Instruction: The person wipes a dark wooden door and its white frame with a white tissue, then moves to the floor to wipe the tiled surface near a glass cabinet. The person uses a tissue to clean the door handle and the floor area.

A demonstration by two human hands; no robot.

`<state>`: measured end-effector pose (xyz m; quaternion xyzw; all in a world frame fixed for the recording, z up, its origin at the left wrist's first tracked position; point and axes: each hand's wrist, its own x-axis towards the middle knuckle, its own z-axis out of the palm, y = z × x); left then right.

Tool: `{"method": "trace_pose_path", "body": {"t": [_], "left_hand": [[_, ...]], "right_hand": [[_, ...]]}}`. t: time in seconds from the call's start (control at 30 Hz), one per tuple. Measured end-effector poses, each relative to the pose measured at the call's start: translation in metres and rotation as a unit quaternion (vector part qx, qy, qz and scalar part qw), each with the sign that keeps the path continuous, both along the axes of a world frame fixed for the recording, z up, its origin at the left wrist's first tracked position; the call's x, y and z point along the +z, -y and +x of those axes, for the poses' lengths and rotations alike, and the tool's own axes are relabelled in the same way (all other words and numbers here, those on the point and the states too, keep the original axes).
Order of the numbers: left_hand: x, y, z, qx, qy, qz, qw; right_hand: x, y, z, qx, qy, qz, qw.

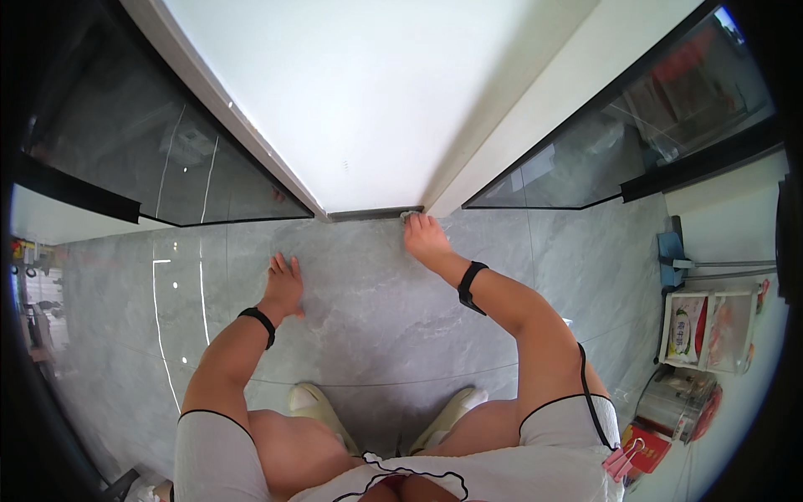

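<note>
My right hand (428,238) pinches a small greyish wad (409,214), perhaps a cloth or tissue, mostly hidden by the fingers. It presses at the right end of a dark grey baseboard (376,214), where the white wall panel (351,113) meets a pale door frame (483,150). My left hand (285,285) holds nothing. Its fingers are spread over the grey marbled floor tiles (370,301), apparently resting on them, to the left of the baseboard. Each wrist wears a black band.
Black-framed glass panels stand at left (188,157) and right (564,169). Along the right side are a blue dustpan (671,258), a white rack (709,329) with packages, a shiny pot-like container (674,401) and a red box (649,447). My slippered feet (317,408) are below.
</note>
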<state>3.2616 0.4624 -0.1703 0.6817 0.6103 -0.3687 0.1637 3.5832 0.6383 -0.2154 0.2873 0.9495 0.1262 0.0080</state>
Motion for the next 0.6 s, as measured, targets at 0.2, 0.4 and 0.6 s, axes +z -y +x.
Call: {"method": "trace_pose_path", "body": {"t": [0.2,0.4,0.6], "left_hand": [[-0.006,-0.002,-0.005,-0.01,0.008,0.019,1.0],[0.001,-0.002,-0.002,-0.011,0.012,0.003,1.0],[-0.005,0.0,-0.005,-0.026,0.013,0.025,0.999]], "right_hand": [[-0.01,-0.002,-0.014,-0.094,-0.021,-0.058,0.994],[0.029,0.007,-0.022,0.067,-0.211,-0.126,0.967],[0.041,0.029,-0.105,0.149,-0.292,-0.072,0.942]]}}
